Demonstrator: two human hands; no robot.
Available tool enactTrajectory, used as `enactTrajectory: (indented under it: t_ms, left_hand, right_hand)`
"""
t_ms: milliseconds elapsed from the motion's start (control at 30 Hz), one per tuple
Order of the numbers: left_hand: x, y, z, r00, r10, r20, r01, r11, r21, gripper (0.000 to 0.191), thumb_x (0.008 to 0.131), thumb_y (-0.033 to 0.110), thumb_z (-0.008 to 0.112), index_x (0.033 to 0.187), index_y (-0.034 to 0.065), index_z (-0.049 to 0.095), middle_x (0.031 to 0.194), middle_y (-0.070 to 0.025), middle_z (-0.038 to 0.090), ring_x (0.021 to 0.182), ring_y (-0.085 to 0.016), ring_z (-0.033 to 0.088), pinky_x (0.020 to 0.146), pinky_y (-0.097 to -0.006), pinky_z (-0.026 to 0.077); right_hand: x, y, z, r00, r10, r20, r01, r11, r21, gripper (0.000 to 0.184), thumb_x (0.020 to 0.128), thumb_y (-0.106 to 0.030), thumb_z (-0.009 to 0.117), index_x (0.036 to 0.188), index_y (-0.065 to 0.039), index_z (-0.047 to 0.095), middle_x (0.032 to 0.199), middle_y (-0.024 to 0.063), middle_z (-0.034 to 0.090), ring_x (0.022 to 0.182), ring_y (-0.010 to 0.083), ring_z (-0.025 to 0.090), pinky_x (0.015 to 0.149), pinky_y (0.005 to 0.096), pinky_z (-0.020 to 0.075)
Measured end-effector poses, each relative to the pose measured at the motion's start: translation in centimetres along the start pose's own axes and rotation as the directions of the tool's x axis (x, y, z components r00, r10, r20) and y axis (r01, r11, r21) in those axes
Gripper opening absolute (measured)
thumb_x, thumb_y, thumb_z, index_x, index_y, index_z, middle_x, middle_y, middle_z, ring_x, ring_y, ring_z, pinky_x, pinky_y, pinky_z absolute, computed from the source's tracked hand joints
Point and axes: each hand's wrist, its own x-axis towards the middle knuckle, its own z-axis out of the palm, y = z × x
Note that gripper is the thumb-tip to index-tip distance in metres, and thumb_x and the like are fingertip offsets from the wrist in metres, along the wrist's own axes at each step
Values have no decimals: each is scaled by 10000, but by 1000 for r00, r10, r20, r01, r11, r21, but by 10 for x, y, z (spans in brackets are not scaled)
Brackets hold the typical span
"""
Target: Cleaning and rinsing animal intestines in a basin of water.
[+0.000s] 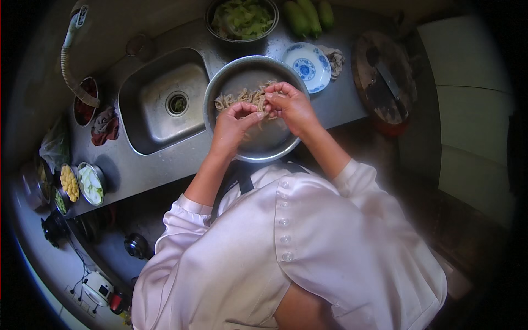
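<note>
A wide metal basin stands on the steel counter at the sink's right edge. Pale, crinkled food strands, which look like small intestines, lie in it, and what seems to be cloudy water covers the bottom. Over the basin, my left hand pinches part of the strands between thumb and fingertips. My right hand meets it from the other side, its thumb and fingers closed on the same stretch. The fingertips nearly touch, so the exact bit held is partly hidden.
Left of the basin is a steel sink. A blue-patterned plate sits by a crumpled cloth. A cleaver rests on a round chopping board. Behind are a bowl of cut greens and green gourds.
</note>
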Motion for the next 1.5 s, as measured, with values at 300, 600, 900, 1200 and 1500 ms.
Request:
enactTrajectory:
  t_ms: [300, 600, 900, 1200, 1500]
  left_hand:
    - [-2, 2, 2, 997, 58, -42, -54, 994, 95, 146, 778, 45, 707, 904, 1, 648, 833, -25, 646, 733, -80, 592, 678, -223, 484]
    - [3, -2, -8, 979, -200, 35, 202, 953, -226, 159, 826, 98, 664, 959, 11, 655, 859, -35, 658, 760, -107, 619, 694, -232, 501]
    - [3, -1, -4, 983, -182, 3, 178, 956, -235, 195, 846, 114, 654, 998, -8, 654, 865, -33, 660, 725, -90, 605, 660, -217, 499]
    - [-2, 5, 8, 996, 40, -76, -41, 999, -6, 189, 837, 74, 660, 988, -40, 662, 859, -61, 669, 694, -99, 616, 642, -214, 513]
    - [1, 1, 2, 999, -39, -2, 39, 998, -42, 193, 847, 45, 623, 1000, -73, 622, 816, -75, 653, 678, -108, 624, 637, -224, 527]
  right_hand:
    - [-12, -1, -1, 989, -70, 127, 123, 870, -477, 154, 827, -198, 706, 834, -84, 603, 758, 2, 621, 620, 53, 533, 527, 178, 390]
    - [-14, 6, -6, 986, -135, 98, 167, 807, -566, 134, 834, -149, 696, 799, -43, 623, 723, -6, 601, 641, 48, 541, 563, 196, 427]
    - [-23, 3, 3, 922, -364, 132, 318, 519, -793, 92, 860, -88, 638, 880, -2, 611, 753, -8, 591, 673, 53, 541, 596, 210, 452]
    - [-17, 0, 5, 937, -336, 93, 307, 671, -674, 202, 826, -177, 698, 819, 5, 611, 702, 66, 631, 601, 109, 588, 559, 251, 469]
    - [-19, 0, 2, 993, -104, 54, 115, 778, -617, 113, 862, -114, 616, 799, -24, 589, 665, 25, 605, 575, 70, 565, 503, 201, 401]
